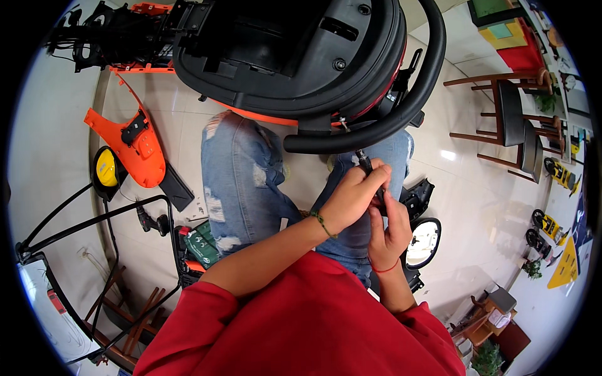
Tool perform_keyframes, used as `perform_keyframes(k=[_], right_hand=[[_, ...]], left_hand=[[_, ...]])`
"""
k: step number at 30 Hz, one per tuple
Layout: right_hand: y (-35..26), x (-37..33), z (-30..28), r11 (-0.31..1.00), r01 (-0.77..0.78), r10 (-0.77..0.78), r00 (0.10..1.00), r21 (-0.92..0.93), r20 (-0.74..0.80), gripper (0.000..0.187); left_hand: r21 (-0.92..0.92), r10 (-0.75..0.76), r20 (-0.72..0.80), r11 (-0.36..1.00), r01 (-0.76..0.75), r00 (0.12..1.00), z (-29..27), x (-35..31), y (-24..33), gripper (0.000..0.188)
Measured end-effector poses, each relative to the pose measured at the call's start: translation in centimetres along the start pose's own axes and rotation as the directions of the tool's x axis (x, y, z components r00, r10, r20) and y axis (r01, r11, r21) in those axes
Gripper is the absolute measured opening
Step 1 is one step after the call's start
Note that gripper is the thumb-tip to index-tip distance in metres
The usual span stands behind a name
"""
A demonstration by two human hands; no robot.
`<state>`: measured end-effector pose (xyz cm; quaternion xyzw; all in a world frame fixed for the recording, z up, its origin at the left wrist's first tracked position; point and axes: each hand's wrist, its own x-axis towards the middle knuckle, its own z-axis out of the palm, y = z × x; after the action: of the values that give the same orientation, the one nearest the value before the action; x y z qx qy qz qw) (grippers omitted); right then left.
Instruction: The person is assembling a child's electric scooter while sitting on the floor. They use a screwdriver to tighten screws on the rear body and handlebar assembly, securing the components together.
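Observation:
Over my lap, my left hand (359, 195) is closed round a slim black tool with a metal tip (364, 161); it looks like a driver, though its exact kind is hard to see. My right hand (390, 237) is closed at the tool's lower end, its fingertips touching the left hand. The tool points up toward a thick black grab rail (376, 139), its tip just below the rail. That rail curves round the rear of a black and orange scooter (269, 94) standing in front of my knees. A bolt (339, 64) shows on the scooter's top panel.
On the floor at left lie an orange body panel (143, 156), a cordless drill (152, 220) and a green tool case (202, 243). A black metal frame (100, 219) stands there too. At right are black parts (417, 197), a round-edged mirror-like piece (424, 243) and chairs (509, 113).

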<state>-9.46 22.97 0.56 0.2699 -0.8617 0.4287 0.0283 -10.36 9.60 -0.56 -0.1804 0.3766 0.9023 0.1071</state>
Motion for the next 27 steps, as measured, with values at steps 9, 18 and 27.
perform_keyframes(k=[9,18,27], right_hand=[[1.0,0.9,0.0,0.944,0.307,-0.304,0.952,-0.124,0.042,0.038],[0.9,2.2,-0.8,0.879,0.419,-0.4,0.908,-0.226,0.127,0.041],[0.3,1.5,-0.2,0.942,0.316,-0.295,0.941,-0.116,0.168,0.041]], left_hand=[[0.075,0.055,-0.004,0.996,-0.054,0.998,-1.0,0.1,0.0,0.021],[0.068,0.043,-0.036,0.997,-0.04,0.998,-0.9,-0.8,0.6,0.027],[0.116,0.112,-0.073,0.988,-0.103,0.991,-1.4,-1.6,0.4,0.029]])
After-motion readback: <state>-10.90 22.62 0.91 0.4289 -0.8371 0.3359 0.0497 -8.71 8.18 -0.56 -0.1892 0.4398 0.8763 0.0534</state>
